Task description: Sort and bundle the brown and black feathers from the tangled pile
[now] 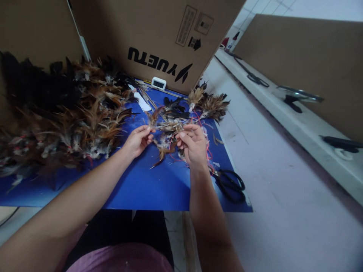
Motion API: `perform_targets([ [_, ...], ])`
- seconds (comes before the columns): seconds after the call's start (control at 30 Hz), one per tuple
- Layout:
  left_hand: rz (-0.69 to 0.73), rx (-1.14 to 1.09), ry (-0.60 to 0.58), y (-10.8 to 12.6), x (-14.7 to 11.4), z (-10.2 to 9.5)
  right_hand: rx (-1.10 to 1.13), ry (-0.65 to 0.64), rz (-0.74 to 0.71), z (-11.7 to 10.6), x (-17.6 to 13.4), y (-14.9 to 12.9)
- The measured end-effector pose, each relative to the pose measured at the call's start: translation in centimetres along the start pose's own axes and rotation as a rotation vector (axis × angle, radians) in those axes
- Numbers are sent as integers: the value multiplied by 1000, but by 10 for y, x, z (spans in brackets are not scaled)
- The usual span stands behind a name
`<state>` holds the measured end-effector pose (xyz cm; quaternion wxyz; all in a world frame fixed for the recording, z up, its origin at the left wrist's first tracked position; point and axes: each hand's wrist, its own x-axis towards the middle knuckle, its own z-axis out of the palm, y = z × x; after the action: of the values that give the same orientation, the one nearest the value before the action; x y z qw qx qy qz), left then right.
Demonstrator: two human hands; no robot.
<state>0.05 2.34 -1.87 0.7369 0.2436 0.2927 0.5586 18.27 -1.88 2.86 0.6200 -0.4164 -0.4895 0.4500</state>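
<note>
My left hand [138,140] is closed in a pinch over the blue table. A small brown feather [154,116] rises from its fingertips. My right hand [193,143] is curled with thumb and fingers together above the loose feathers; what it holds, if anything, is hidden. Pale and brown loose feathers [163,151] lie between and below the hands. Red string [209,153] runs tangled beside my right hand. Black-handled scissors [230,185] rest near the right wrist, their blades partly covered. Past the hands lie dark feathers [175,107] and a bunch of brown feathers [214,105].
A large heap of feather bunches [65,128] covers the table's left side. A cardboard box [159,30] stands at the back, with a small white digital clock [159,83] before it. White paper [141,100] lies nearby. The blue table [147,192] ends close to my body.
</note>
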Motion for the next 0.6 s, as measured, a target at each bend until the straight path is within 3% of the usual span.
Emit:
perform_targets([
  [0.27,-40,36,-79,1,-7,3,32,-130,66,1,-3,5],
  [0.43,-48,51,-107,-1,-10,3,37,-72,41,6,-2,11],
  [0.6,-55,71,-62,-2,-11,4,-14,-8,6,8,-1,15],
])
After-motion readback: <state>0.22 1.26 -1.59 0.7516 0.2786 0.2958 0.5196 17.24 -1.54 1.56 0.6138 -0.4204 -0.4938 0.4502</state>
